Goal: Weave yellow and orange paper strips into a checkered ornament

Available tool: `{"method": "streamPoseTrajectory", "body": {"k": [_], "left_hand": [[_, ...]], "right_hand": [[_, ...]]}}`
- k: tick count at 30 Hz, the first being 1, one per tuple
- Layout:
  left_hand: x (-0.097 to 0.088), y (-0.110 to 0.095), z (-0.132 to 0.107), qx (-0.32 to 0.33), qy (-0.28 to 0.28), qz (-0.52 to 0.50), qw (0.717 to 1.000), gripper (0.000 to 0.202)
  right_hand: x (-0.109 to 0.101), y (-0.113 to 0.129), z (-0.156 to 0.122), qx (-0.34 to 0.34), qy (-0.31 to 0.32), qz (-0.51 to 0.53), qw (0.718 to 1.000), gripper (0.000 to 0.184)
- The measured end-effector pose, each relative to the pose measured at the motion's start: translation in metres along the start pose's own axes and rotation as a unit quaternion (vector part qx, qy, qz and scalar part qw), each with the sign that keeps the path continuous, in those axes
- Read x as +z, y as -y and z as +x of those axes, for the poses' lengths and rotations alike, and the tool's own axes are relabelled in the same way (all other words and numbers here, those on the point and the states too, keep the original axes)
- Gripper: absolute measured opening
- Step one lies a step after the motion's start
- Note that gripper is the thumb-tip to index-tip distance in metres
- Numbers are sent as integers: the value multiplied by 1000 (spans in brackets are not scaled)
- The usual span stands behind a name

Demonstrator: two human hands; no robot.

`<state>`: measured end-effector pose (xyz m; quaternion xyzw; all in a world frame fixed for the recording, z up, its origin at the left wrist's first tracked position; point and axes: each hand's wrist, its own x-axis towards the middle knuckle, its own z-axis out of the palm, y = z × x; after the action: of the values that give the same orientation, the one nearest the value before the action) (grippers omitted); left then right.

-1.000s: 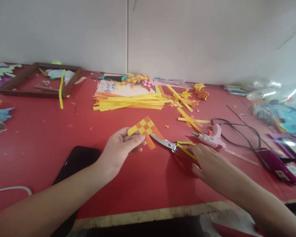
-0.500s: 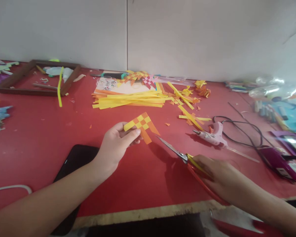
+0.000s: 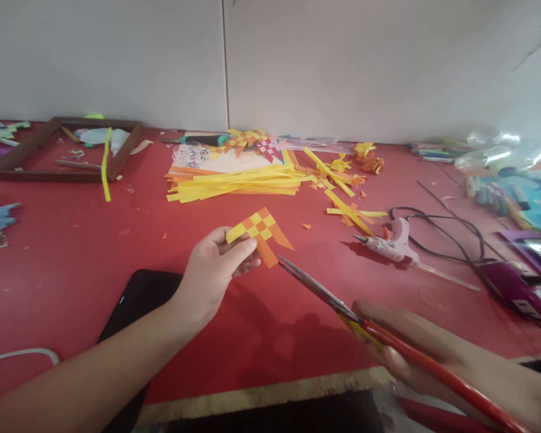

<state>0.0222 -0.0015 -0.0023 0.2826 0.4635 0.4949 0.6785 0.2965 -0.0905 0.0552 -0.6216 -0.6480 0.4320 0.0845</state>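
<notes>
My left hand (image 3: 223, 255) pinches a small woven paper piece (image 3: 260, 225), a yellow and orange checkerboard, between thumb and fingers. Two orange strip ends stick out from its right and lower sides; the right one is cut to a slanted point. My right hand (image 3: 401, 343) is closed around a pair of scissors (image 3: 318, 290) with red and yellow handles. The blades look nearly together, and their tip is close beside the lower orange strip end. Whether the tip touches the paper I cannot tell.
Yellow and orange paper strips (image 3: 234, 182) lie in a pile ahead. A pink glue gun (image 3: 390, 243) with a black cord rests at the right. A black phone (image 3: 139, 300) is under my left forearm. A brown wooden frame (image 3: 27, 175) stands far left.
The scissors have turned in my right hand, with the red handle now on top, and their tip has shifted from the right strip end to the lower one. My left hand is nearly still.
</notes>
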Motion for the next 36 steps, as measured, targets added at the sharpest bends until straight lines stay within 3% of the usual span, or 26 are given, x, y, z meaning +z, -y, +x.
{"method": "streamPoseTrajectory", "body": {"k": [5,10,16,21,27,36], "left_hand": [[2,-1,0,-27,9,3,1000,19],[2,-3,-1,-36,21,16,999,15],[4,-4,-1,-33,24,53,998,18],[4,-4,-1,-27,6,75,997,19],[4,-5,-2,-27,9,90,996,21],[3,-4,-2,-35,9,84,996,17]], "right_hand": [[-2,-7,7,55,32,80,995,84],[-9,14,10,81,53,60,993,76],[-7,22,14,29,76,24,996,68],[-9,18,14,48,69,44,995,71],[-10,21,14,6,76,7,997,62],[-4,9,21,-20,108,2,994,64]]}}
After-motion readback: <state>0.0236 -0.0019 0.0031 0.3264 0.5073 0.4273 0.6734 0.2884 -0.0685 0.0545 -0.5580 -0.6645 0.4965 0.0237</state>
